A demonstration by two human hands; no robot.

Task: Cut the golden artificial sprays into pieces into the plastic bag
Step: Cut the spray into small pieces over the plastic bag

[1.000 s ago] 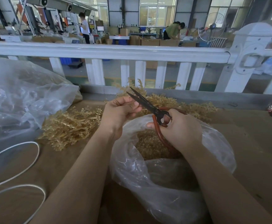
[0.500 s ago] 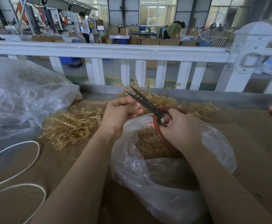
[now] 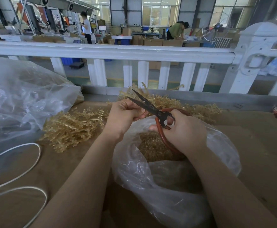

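Right hand (image 3: 183, 132) grips the red loop handles of the scissors (image 3: 152, 109), fingers curled through and round them; dark blades stand apart, tips pointing up and away toward the white railing (image 3: 111, 52). Left hand (image 3: 123, 115) is clenched just beside the blades, fingers curled in tight; it seems to pinch a small bit of spray, but that bit is too hidden to confirm. Both hands sit right above the mouth of the open plastic bag (image 3: 175, 186), which lies on the brown tabletop (image 3: 258, 145) and already has a heap of cut golden pieces (image 3: 151, 145) inside. Uncut golden artificial sprays (image 3: 73, 124) lie piled on the table to the left of the left hand, and more run behind the hands along the far table edge. A second, larger clear bag (image 3: 24, 99) sits far left, touching the spray pile's edge. White cord (image 3: 27, 163) loops lie at the near left. Two people stand at benches well beyond the railing.
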